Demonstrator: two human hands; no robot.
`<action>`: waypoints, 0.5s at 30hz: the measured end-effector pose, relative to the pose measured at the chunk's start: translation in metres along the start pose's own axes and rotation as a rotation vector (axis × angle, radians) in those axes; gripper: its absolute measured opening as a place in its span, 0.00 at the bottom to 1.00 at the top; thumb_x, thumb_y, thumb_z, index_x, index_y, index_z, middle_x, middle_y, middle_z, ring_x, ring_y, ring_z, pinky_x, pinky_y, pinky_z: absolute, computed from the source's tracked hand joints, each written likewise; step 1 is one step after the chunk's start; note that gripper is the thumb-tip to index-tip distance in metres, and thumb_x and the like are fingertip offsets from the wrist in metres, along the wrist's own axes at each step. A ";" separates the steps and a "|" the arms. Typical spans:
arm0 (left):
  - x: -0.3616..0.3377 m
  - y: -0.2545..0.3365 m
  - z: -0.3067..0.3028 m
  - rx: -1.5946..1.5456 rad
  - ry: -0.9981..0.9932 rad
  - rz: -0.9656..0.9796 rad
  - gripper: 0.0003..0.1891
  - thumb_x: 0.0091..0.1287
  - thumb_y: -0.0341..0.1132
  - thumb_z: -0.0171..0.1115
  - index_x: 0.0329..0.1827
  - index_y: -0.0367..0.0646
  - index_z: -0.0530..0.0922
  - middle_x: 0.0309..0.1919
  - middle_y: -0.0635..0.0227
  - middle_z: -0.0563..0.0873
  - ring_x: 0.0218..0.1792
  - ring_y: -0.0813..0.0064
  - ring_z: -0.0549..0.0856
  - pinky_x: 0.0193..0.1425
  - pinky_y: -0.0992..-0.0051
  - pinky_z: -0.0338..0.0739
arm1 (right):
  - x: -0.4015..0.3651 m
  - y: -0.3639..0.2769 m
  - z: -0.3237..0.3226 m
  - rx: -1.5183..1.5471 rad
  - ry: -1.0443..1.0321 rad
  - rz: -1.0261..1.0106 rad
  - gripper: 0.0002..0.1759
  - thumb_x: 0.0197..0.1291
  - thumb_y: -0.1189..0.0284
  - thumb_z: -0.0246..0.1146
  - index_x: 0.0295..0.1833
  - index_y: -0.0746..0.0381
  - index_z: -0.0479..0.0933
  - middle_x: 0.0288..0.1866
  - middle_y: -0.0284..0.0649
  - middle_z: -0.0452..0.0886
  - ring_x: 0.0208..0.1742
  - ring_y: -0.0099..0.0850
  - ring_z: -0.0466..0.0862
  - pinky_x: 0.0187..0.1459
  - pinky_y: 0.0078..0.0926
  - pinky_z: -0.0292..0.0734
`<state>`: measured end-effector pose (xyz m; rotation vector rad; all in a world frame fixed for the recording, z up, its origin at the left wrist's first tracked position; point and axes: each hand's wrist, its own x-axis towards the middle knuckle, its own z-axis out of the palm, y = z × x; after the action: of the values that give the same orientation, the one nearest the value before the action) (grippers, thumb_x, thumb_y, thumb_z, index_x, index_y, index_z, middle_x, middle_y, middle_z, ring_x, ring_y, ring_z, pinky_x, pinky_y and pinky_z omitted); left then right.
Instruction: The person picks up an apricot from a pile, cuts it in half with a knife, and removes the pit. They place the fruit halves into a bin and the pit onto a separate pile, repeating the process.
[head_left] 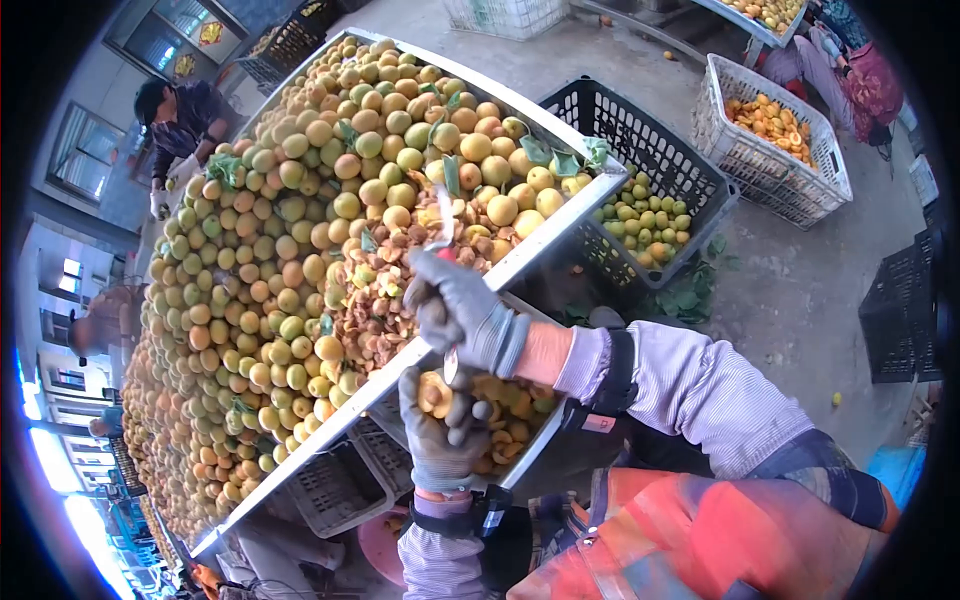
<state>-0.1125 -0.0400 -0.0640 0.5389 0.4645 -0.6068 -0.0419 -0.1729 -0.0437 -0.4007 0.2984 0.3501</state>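
Along the left side, a heap of whole fruit [250, 300] slopes across the bench [560, 228], whose raised white rim presumably keeps it from rolling off. Next comes a pile of brownish pieces [375, 312], spread against the inner side of that rim, where it lies within easy reach of both hands. Just outside the rim, the gloved left hand [445, 440] cradles a fruit half [436, 393], its grip pinching the half between thumb and fingers. The cut face is turned upward, probably so the round centre stays exposed; the half sits at the fingertips, clear of the palm. Right above it, the gloved right hand [465, 305] has its grip curled around a tool [445, 215], whose curved end rises over the pile. A metal tip [451, 367] shows below that hand, near the half; whether it belongs to the same tool I cannot tell. Beneath the hands, a tray [530, 456] of cut fruit seems set to catch whatever drops. Farther right stand a dark crate [690, 160] with green fruit and a white crate [765, 185] of orange pieces.
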 end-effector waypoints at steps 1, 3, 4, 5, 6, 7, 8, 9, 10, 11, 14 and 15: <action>-0.001 0.006 0.005 -0.015 -0.057 0.035 0.25 0.69 0.56 0.44 0.39 0.39 0.74 0.11 0.76 0.65 0.07 0.82 0.57 0.28 0.79 0.71 | 0.000 -0.008 0.001 -0.100 0.006 -0.080 0.24 0.63 0.52 0.57 0.25 0.61 0.70 0.07 0.28 0.60 0.04 0.17 0.56 0.08 0.17 0.51; 0.000 0.019 0.017 0.013 -0.011 0.032 0.25 0.69 0.57 0.44 0.39 0.41 0.75 0.11 0.77 0.64 0.08 0.83 0.57 0.31 0.78 0.72 | -0.004 -0.013 0.006 -0.377 0.015 -0.210 0.24 0.64 0.52 0.57 0.27 0.62 0.74 0.09 0.30 0.66 0.04 0.18 0.59 0.07 0.17 0.54; 0.001 0.022 0.022 0.138 0.036 0.109 0.24 0.70 0.57 0.42 0.37 0.44 0.75 0.11 0.78 0.64 0.09 0.83 0.59 0.28 0.80 0.70 | -0.012 -0.013 0.009 -0.559 -0.016 -0.185 0.21 0.62 0.55 0.61 0.26 0.61 0.75 0.13 0.27 0.69 0.09 0.16 0.63 0.11 0.16 0.58; 0.004 0.025 0.027 0.259 0.085 0.187 0.23 0.70 0.57 0.41 0.35 0.47 0.76 0.11 0.80 0.63 0.09 0.84 0.61 0.24 0.81 0.68 | -0.008 -0.001 0.006 -0.639 -0.046 -0.261 0.19 0.61 0.56 0.63 0.26 0.60 0.76 0.14 0.25 0.70 0.13 0.15 0.65 0.14 0.15 0.60; 0.006 0.028 0.032 0.264 0.083 0.207 0.23 0.70 0.57 0.41 0.35 0.47 0.76 0.11 0.80 0.63 0.09 0.84 0.61 0.24 0.81 0.68 | -0.002 0.011 0.001 -0.721 -0.077 -0.336 0.17 0.60 0.58 0.65 0.27 0.60 0.77 0.16 0.24 0.70 0.16 0.13 0.66 0.18 0.14 0.61; 0.008 0.032 0.038 0.339 0.114 0.258 0.23 0.71 0.57 0.40 0.32 0.49 0.74 0.10 0.81 0.63 0.09 0.85 0.61 0.20 0.83 0.65 | -0.003 0.010 -0.002 -0.855 -0.126 -0.323 0.14 0.59 0.59 0.66 0.30 0.59 0.79 0.18 0.21 0.71 0.23 0.11 0.66 0.22 0.13 0.61; 0.009 0.035 0.043 0.409 0.152 0.316 0.23 0.71 0.58 0.39 0.30 0.52 0.73 0.10 0.81 0.63 0.09 0.85 0.62 0.16 0.85 0.61 | -0.005 0.012 -0.002 -0.878 -0.143 -0.288 0.16 0.58 0.58 0.67 0.32 0.60 0.79 0.21 0.24 0.74 0.24 0.13 0.70 0.25 0.17 0.65; 0.010 0.036 0.046 0.500 0.206 0.327 0.23 0.71 0.59 0.38 0.29 0.53 0.71 0.12 0.81 0.66 0.09 0.87 0.63 0.11 0.87 0.55 | -0.006 0.014 -0.003 -1.009 -0.152 -0.402 0.17 0.57 0.58 0.67 0.33 0.62 0.78 0.23 0.28 0.76 0.26 0.16 0.73 0.27 0.20 0.68; 0.017 0.040 0.041 0.489 0.224 0.327 0.17 0.72 0.53 0.40 0.35 0.53 0.72 0.15 0.81 0.69 0.09 0.87 0.64 0.10 0.86 0.55 | -0.006 0.016 -0.004 -1.134 -0.166 -0.519 0.18 0.56 0.58 0.68 0.34 0.63 0.77 0.26 0.32 0.78 0.28 0.20 0.75 0.30 0.24 0.70; 0.021 0.038 0.039 0.519 0.212 0.413 0.13 0.71 0.48 0.41 0.41 0.53 0.72 0.17 0.81 0.71 0.09 0.87 0.64 0.10 0.86 0.56 | -0.007 0.016 -0.003 -1.225 -0.157 -0.600 0.19 0.54 0.56 0.67 0.34 0.63 0.77 0.26 0.40 0.78 0.28 0.32 0.77 0.32 0.30 0.71; 0.026 0.041 0.045 0.475 0.253 0.346 0.16 0.67 0.36 0.41 0.56 0.55 0.68 0.21 0.80 0.74 0.11 0.88 0.66 0.11 0.86 0.57 | -0.005 0.014 -0.007 -1.328 -0.116 -0.689 0.19 0.52 0.58 0.68 0.34 0.63 0.75 0.29 0.48 0.77 0.32 0.46 0.79 0.35 0.37 0.72; 0.028 0.038 0.056 0.461 0.339 0.398 0.20 0.65 0.34 0.39 0.60 0.54 0.66 0.21 0.80 0.75 0.11 0.87 0.66 0.11 0.86 0.58 | -0.006 0.013 -0.005 -1.337 -0.122 -0.722 0.18 0.51 0.59 0.68 0.35 0.63 0.75 0.29 0.48 0.77 0.33 0.46 0.79 0.35 0.37 0.72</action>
<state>-0.0536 -0.0585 -0.0243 1.1536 0.5188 -0.2325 -0.0535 -0.1658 -0.0505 -1.7348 -0.2640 -0.1996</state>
